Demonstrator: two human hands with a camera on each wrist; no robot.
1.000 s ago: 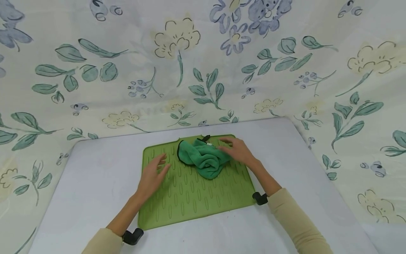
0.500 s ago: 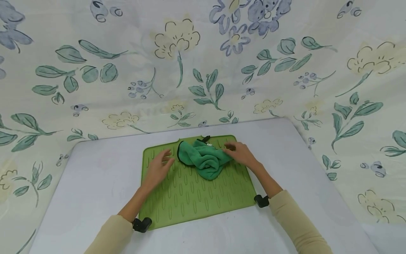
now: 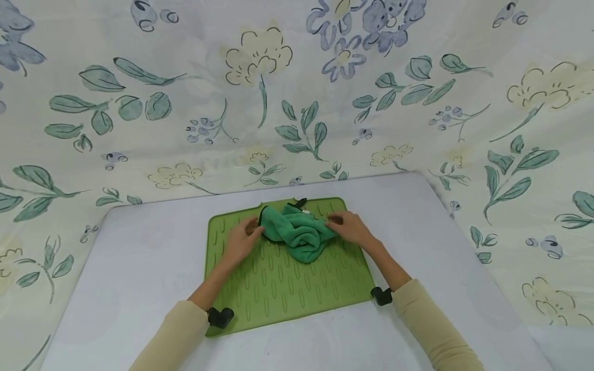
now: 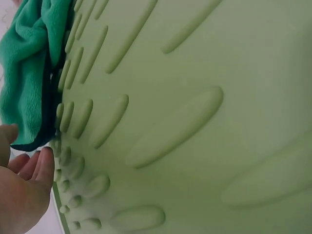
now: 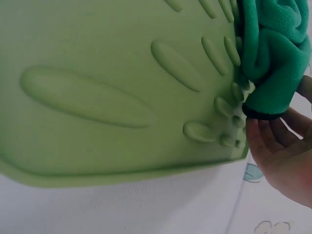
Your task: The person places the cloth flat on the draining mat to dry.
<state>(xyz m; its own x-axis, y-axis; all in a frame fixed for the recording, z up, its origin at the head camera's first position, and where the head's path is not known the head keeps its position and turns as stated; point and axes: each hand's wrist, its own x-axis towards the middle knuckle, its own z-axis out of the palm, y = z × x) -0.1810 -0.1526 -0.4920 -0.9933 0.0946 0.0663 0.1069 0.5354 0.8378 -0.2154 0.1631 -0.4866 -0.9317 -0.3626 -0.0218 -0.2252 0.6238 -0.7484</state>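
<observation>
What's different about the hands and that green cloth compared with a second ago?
The left hand has moved forward and rightward to the left end of the green cloth; it looks open there. The right hand has shifted slightly back toward the person, at the cloth's right end; whether it grips is unclear. The bunched cloth and the green mat stayed about where they were.

matt, fleecy green cloth (image 3: 303,234) at the fingers (image 4: 46,168), dull-sheened green mat (image 3: 283,288) beneath them, rubbery-looking, smooth between raised ridges, smooth white counter (image 3: 153,247) lower down, lightly wrinkled printed sheet (image 3: 209,93) beyond them
</observation>
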